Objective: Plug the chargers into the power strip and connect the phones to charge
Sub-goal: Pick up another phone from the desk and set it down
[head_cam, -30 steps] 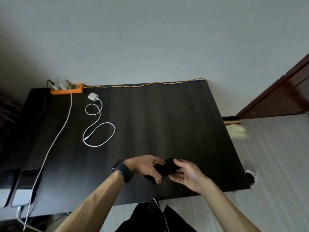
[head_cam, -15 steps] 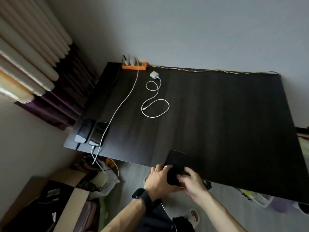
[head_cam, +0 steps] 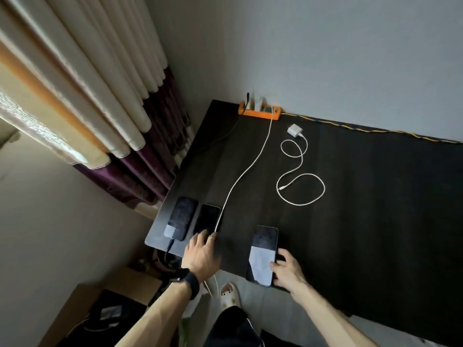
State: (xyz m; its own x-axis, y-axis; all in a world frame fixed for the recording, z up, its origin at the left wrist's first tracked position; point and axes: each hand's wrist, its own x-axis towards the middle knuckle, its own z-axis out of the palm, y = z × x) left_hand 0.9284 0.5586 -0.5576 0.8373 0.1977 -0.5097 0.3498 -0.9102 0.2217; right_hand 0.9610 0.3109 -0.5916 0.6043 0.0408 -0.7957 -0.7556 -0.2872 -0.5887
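Observation:
An orange power strip (head_cam: 259, 112) lies at the far edge of the dark table (head_cam: 375, 196), with plugs in its left end. From it a long white cable (head_cam: 250, 169) runs to two dark phones (head_cam: 181, 217) (head_cam: 206, 219) lying side by side at the near left corner. My left hand (head_cam: 203, 254) rests with spread fingers on the near end of the right one of the two, over the cable. A third phone (head_cam: 263, 255) lies flat, overhanging the near edge; my right hand (head_cam: 288, 270) grips its right side. A white charger (head_cam: 294, 130) with a coiled cable (head_cam: 300, 186) lies unplugged.
Cream and purple curtains (head_cam: 100, 108) hang left of the table. A yellow-black cord (head_cam: 375, 130) runs along the table's far edge by the wall. A black cable (head_cam: 169, 249) hangs from the leftmost phone. Boxes and a slipper (head_cam: 229, 294) are on the floor below.
The view swung left. The third phone, held in both hands before, now lies on the table edge. My left hand has left it and moved left onto the middle phone.

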